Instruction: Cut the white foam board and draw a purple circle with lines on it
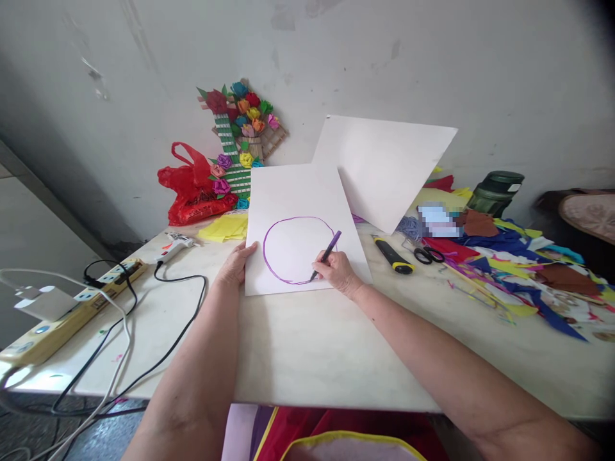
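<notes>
A white sheet of board (298, 192) lies on the table and carries a large purple circle outline (266, 246). At its left edge is my left hand (235, 264), thumb on top and the other fingers at the side or underneath, gripping it. My right hand (336, 272) is closed round a purple marker (331, 246). The marker's tip touches the sheet at the lower right of the outline. Part of the outline's right side is hidden behind my right hand and the marker.
Behind stands a second white board (384, 166), tilted. A utility knife (393, 256), scissors (429, 255) and colourful scraps (542, 275) lie to the right. A glue gun (175, 246), power strip (96, 294) with cords, red bag (192, 192) and paper-flower craft (235, 141) are left.
</notes>
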### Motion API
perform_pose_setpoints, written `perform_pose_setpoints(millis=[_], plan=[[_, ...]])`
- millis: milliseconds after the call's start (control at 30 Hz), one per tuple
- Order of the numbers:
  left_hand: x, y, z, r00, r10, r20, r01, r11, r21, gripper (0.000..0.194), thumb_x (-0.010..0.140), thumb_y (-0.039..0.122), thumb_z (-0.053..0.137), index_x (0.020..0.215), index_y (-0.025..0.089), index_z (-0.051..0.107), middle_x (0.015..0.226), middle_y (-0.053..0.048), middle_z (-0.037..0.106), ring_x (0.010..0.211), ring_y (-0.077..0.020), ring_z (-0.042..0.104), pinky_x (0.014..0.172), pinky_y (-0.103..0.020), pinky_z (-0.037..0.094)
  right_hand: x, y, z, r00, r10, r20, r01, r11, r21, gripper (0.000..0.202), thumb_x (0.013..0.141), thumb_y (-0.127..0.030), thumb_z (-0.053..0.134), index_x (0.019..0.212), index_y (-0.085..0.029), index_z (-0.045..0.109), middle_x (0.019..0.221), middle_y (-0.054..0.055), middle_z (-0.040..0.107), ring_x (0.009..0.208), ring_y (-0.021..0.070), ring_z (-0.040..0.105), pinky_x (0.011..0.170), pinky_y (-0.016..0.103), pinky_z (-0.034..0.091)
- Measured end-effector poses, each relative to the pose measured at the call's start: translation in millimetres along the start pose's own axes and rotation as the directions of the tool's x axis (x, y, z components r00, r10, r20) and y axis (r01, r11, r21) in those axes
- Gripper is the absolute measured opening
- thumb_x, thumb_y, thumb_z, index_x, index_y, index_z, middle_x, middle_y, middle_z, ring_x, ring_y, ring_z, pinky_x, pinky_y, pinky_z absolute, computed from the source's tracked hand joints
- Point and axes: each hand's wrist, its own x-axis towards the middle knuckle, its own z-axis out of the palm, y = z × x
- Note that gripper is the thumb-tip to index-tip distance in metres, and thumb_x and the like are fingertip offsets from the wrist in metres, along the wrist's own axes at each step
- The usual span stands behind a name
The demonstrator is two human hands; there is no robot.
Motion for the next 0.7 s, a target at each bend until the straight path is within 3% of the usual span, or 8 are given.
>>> perform_pose_setpoints(millis=[500,700], plan=[[0,1,-1.0,1.000,0.003,-0.007,-0.003,1.000,0.020,0.036,0.068,0.014,0.061,0.103,0.012,0.055,0.078,-0.008,0.068,0.065,-0.0201,0.065,0.069,-0.036,0.054,7,-2,-22,0.992,0.044,-0.116,-0.054,0.995,-0.085,0.010,0.061,-0.022,0.049,0.052,-0.019,0.053,0.040,-0.003,0.048,0.045,0.0114,0.048,0.047,0.021,0.033],[2,-1,-4.4,1.000,-0.003,0.024,0.002,1.000,0.031,0.040,0.068,0.017,0.063,0.106,0.012,0.055,0.084,-0.010,0.068,0.067,-0.0202,0.065,0.070,-0.036,0.054,17,5,-44,0.948,0.084,-0.306,-0.055,0.993,0.101,0.012,0.062,-0.027,0.051,0.054,-0.018,0.053,0.041,-0.003,0.050,0.045,0.0110,0.048,0.049,0.022,0.036]])
